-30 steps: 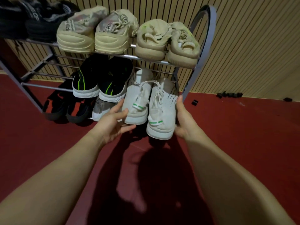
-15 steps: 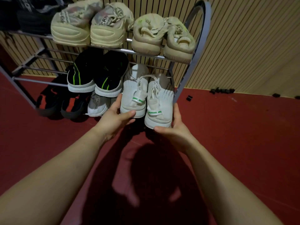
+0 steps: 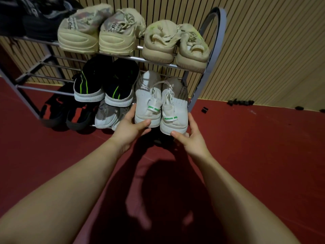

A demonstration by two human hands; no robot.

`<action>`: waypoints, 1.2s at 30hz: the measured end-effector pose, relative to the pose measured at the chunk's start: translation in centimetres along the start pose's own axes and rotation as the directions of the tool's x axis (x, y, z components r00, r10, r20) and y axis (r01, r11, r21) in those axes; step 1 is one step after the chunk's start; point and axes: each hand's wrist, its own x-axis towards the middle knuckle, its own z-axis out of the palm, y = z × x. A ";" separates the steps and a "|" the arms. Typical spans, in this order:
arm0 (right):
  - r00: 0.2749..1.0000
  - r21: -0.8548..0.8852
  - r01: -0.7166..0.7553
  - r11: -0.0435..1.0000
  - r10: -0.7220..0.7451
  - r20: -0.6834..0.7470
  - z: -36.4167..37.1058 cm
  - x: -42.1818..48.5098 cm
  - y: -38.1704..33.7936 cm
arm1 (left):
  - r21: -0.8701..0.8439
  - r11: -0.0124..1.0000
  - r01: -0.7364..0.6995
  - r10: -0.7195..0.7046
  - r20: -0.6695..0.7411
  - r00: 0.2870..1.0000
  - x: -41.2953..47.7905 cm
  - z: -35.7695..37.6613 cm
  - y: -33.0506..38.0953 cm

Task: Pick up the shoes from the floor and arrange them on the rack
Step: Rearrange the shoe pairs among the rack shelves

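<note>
A pair of white shoes with green-lettered heel tabs rests heels-out at the right end of the metal rack's (image 3: 212, 55) middle shelf. My left hand (image 3: 129, 126) grips the heel of the left white shoe (image 3: 146, 103), thumb on its sole edge. My right hand (image 3: 190, 136) cups the heel of the right white shoe (image 3: 173, 110) from below and the side. Black shoes with green stripes (image 3: 105, 85) sit beside them on the same shelf.
The top shelf holds two beige pairs (image 3: 98, 32) (image 3: 175, 44) and dark shoes (image 3: 35, 20) at the left. Below are a grey shoe (image 3: 105, 117) and black-and-red sandals (image 3: 65, 113). Small black pieces (image 3: 241, 102) lie on the red floor by the slatted wall.
Both white shoes have slid further onto the middle shelf. My right hand moved from the shoe's side to under its heel; my left thumb now presses the left shoe's heel.
</note>
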 end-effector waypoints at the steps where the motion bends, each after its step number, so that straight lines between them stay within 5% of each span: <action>1: 1.000 0.004 0.005 1.000 -0.005 -0.022 0.1 0.2 0.3 | 0.001 1.000 0.008 -0.008 -0.003 1.000 0.4 -0.1 0.1; 7: 0.987 -0.051 0.058 0.997 -0.065 -0.145 2.0 2.6 0.8 | 0.123 0.991 0.046 -0.050 0.036 0.998 3.1 -1.0 1.8; 15: 0.943 -0.402 -0.008 0.916 -0.127 -0.308 2.9 5.7 0.9 | 0.387 0.919 0.079 -0.048 -0.090 0.995 4.6 -0.7 1.1; 20: 0.909 -0.495 -0.055 0.867 -0.161 -0.384 2.9 5.3 1.1 | 0.641 0.767 -0.013 0.120 -0.123 0.985 4.1 -1.4 1.0; 22: 0.902 -0.484 -0.048 0.874 -0.170 -0.396 3.1 4.2 2.3 | 0.581 0.812 -0.048 0.158 -0.141 0.977 2.5 -1.8 -0.6; 27: 0.821 -0.190 -0.359 0.914 0.212 -0.531 2.2 2.2 7.5 | 0.596 0.800 0.064 0.091 -0.226 0.970 -1.2 -3.6 -5.2; 30: 0.801 -0.089 -0.497 0.863 0.416 -0.430 2.4 2.2 9.6 | 0.578 0.801 0.156 -0.004 -0.255 0.967 -0.5 -4.5 -6.3; 36: 0.795 0.140 -0.530 0.837 0.547 -0.261 3.1 4.0 10.0 | 0.506 0.828 0.240 -0.116 -0.265 0.957 0.7 -4.5 -8.4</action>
